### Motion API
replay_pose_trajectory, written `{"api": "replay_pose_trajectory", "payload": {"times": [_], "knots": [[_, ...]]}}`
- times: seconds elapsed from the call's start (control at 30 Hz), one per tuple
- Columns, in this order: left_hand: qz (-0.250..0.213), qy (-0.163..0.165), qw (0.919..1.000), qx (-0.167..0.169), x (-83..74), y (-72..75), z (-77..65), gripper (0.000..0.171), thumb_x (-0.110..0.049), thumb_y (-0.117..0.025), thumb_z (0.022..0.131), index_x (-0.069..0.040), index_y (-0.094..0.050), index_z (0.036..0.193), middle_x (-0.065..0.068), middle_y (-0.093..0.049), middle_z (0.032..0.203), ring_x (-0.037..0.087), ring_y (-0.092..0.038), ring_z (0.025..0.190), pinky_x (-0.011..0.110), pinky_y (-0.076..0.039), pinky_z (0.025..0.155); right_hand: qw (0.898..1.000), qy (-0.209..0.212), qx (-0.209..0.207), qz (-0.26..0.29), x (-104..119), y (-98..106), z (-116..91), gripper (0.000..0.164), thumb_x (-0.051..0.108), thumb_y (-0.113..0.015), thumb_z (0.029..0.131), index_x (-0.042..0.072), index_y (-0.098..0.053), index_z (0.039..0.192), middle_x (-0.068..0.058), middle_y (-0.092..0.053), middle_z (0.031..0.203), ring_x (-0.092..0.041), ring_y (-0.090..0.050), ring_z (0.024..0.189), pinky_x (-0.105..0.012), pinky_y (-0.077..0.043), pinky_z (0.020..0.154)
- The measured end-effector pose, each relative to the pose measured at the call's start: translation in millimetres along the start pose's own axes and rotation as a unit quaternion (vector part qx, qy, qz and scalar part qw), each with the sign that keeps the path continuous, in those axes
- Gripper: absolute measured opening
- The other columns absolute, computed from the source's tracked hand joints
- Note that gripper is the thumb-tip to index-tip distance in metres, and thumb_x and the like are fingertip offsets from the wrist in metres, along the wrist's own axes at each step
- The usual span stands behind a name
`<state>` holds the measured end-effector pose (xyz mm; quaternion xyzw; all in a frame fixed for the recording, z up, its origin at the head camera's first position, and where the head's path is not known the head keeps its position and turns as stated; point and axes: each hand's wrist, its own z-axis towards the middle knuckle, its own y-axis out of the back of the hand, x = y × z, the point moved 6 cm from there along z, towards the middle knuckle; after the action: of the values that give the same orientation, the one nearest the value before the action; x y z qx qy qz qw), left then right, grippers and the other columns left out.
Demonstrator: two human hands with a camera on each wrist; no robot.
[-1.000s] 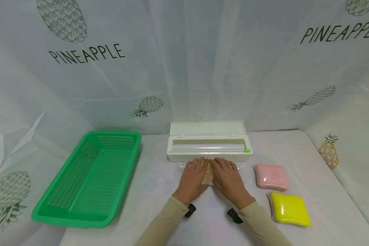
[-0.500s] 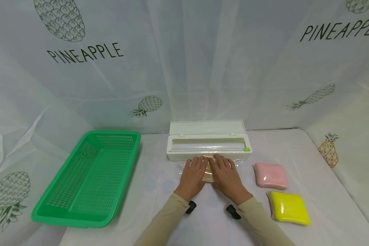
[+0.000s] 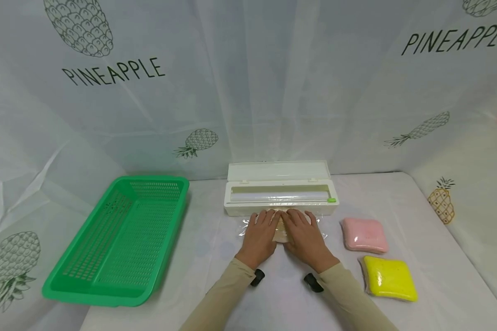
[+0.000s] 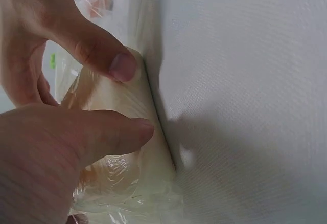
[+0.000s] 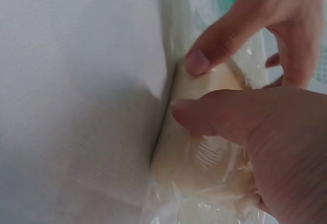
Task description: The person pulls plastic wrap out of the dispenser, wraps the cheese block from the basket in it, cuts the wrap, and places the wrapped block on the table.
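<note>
A flat cream-coloured block (image 3: 280,234), partly under clear cling film (image 4: 120,203), lies on the table between my hands. My left hand (image 3: 258,240) holds its left side and my right hand (image 3: 305,239) its right side. Both thumbs lie on the near face in the wrist views, while the fingers reach over the far side and are partly hidden. Loose film sticks out beyond the block's ends. Just behind the fingertips stands a white cling film dispenser (image 3: 242,210), lid up, with a film roll (image 3: 279,196) inside and a green slider (image 3: 331,200).
At the left is a green plastic basket (image 3: 149,243) with nothing in it. Two wrapped blocks, one pink (image 3: 364,234) and one yellow (image 3: 391,278), lie on the right of the white-covered table (image 3: 215,285). A pineapple-print curtain (image 3: 273,92) hangs behind.
Both hands have shifted slightly away from me toward the dispenser, taking the cream block along. More loose film now shows at the sides. The basket and the coloured blocks have stayed put.
</note>
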<state>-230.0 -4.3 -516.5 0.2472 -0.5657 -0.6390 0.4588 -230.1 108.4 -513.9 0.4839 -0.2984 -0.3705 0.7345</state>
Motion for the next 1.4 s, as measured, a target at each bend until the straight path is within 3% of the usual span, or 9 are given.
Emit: {"api": "replay_pose_trajectory", "payload": {"times": [0.1, 0.27, 0.47, 0.57, 0.67, 0.8, 1.0, 1.17, 1.4], "knots": [[-0.01, 0.004, 0.9999, 0.003, -1.4, -0.2, -1.7, 0.094, -0.041, -0.077, 0.069, -0.014, -0.029, 0.146, 0.003, -0.035, 0.14, 0.023, -0.033, 0.124, 0.042, -0.028, 0.099, 1.0, -0.005, -0.005, 0.019, -3.2, 3.9, -4.5, 0.083, 0.032, -0.077, 0.069, 0.008, -0.04, 0.139, -0.01, -0.043, 0.134, -0.027, -0.036, 0.125, -0.051, -0.021, 0.1], [-0.047, 0.009, 0.9987, -0.019, -3.2, 5.2, -4.9, 0.098, -0.044, -0.078, 0.068, -0.014, -0.026, 0.146, 0.008, -0.029, 0.146, 0.029, -0.029, 0.129, 0.044, -0.026, 0.102, 0.997, -0.033, -0.028, 0.065, -12.0, 11.6, -14.4, 0.072, 0.033, -0.072, 0.078, 0.011, -0.041, 0.139, -0.009, -0.039, 0.139, -0.028, -0.031, 0.129, -0.051, -0.02, 0.1], [-0.1, -0.002, 0.993, -0.063, -8.2, 24.0, 2.9, 0.084, -0.044, -0.071, 0.076, -0.016, -0.031, 0.144, 0.008, -0.03, 0.144, 0.027, -0.027, 0.131, 0.043, -0.024, 0.102, 0.988, -0.086, -0.092, 0.086, -30.0, 19.1, -24.9, 0.061, 0.028, -0.072, 0.079, 0.01, -0.048, 0.132, -0.015, -0.037, 0.137, -0.036, -0.034, 0.122, -0.054, -0.026, 0.094], [-0.119, -0.01, 0.9893, -0.085, -13.0, 34.1, 11.2, 0.074, -0.041, -0.069, 0.078, -0.016, -0.039, 0.14, 0.005, -0.039, 0.136, 0.025, -0.032, 0.127, 0.042, -0.027, 0.099, 0.975, -0.121, -0.157, 0.099, -43.4, 25.9, -30.1, 0.059, 0.022, -0.074, 0.076, 0.007, -0.05, 0.128, -0.022, -0.038, 0.132, -0.042, -0.036, 0.116, -0.055, -0.029, 0.09], [-0.138, -0.012, 0.9857, -0.096, -17.8, 39.7, 23.3, 0.065, -0.04, -0.068, 0.08, -0.017, -0.044, 0.136, 0.001, -0.045, 0.129, 0.022, -0.036, 0.122, 0.041, -0.028, 0.097, 0.955, -0.165, -0.214, 0.127, -59.6, 32.5, -35.0, 0.061, 0.017, -0.075, 0.075, 0.002, -0.048, 0.128, -0.026, -0.036, 0.13, -0.045, -0.034, 0.112, -0.055, -0.028, 0.09], [-0.157, -0.009, 0.9832, -0.092, -24.7, 41.8, 44.7, 0.058, -0.04, -0.065, 0.081, -0.019, -0.047, 0.133, -0.003, -0.047, 0.125, 0.019, -0.038, 0.119, 0.038, -0.029, 0.095, 0.929, -0.223, -0.247, 0.162, -81.8, 36.6, -38.8, 0.068, 0.014, -0.077, 0.075, -0.002, -0.042, 0.131, -0.029, -0.032, 0.13, -0.046, -0.032, 0.111, -0.055, -0.026, 0.09], [-0.156, 0.002, 0.9866, -0.05, -33.9, 35.4, 75.5, 0.054, -0.041, -0.059, 0.086, -0.021, -0.046, 0.134, -0.005, -0.047, 0.125, 0.016, -0.039, 0.118, 0.036, -0.03, 0.096, 0.918, -0.275, -0.21, 0.192, -105.2, 29.7, -35.7, 0.078, 0.016, -0.08, 0.072, -0.004, -0.038, 0.135, -0.03, -0.027, 0.134, -0.048, -0.031, 0.114, -0.06, -0.026, 0.091], [-0.164, 0.006, 0.9861, -0.027, -42.1, 26.8, 95.3, 0.051, -0.045, -0.053, 0.09, -0.021, -0.047, 0.134, -0.004, -0.05, 0.125, 0.016, -0.04, 0.117, 0.037, -0.03, 0.097, 0.918, -0.292, -0.181, 0.196, -116.2, 21.0, -30.7, 0.084, 0.021, -0.081, 0.071, -0.005, -0.036, 0.136, -0.029, -0.03, 0.135, -0.049, -0.031, 0.117, -0.061, -0.025, 0.093], [-0.168, 0.008, 0.9856, -0.019, -54.5, 23.1, 115.7, 0.044, -0.042, -0.052, 0.091, -0.024, -0.05, 0.131, -0.005, -0.05, 0.123, 0.016, -0.041, 0.115, 0.035, -0.03, 0.096, 0.925, -0.281, -0.184, 0.176, -123.0, 18.5, -24.6, 0.079, 0.018, -0.079, 0.072, -0.007, -0.037, 0.134, -0.031, -0.036, 0.131, -0.05, -0.034, 0.116, -0.06, -0.026, 0.093]]}}
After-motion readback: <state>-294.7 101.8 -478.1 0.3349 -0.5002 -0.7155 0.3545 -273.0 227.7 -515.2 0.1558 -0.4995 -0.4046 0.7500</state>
